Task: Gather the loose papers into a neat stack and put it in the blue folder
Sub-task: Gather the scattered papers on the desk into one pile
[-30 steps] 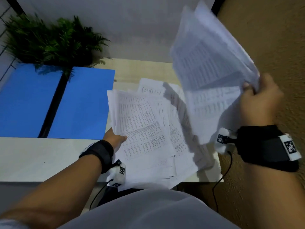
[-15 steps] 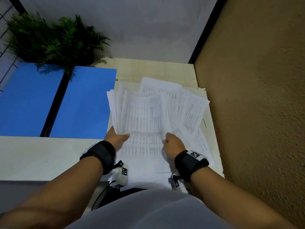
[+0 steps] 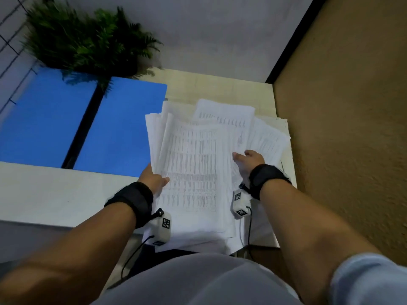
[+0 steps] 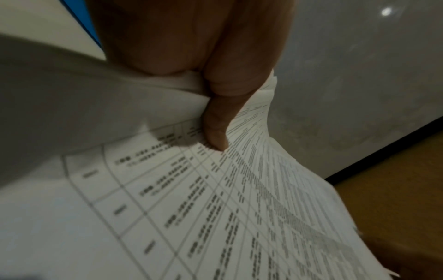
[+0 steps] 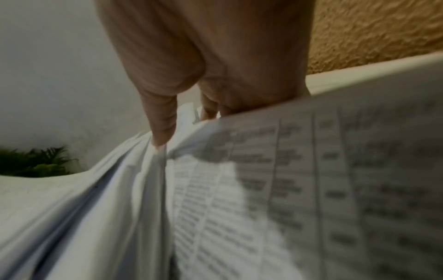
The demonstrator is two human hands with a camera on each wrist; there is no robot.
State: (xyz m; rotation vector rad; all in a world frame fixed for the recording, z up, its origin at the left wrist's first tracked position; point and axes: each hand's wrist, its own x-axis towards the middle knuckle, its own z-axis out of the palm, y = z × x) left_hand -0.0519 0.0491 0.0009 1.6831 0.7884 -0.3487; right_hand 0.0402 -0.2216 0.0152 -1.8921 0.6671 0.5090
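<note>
At the messy papers (image 3: 193,168), both hands gripping: left hand (image 3: 154,178) thumb-over-edge, right hand (image 3: 248,160) seemingly likewise.

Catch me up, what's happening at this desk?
A person is gathering printed papers on the desk. The left hand grips the pile's left edge, thumb on top. The right hand has its fingers in among the sheets on the right side. The sheets are still fanned and uneven. The blue folder lies open to the left, with nothing in it yet.
</note>
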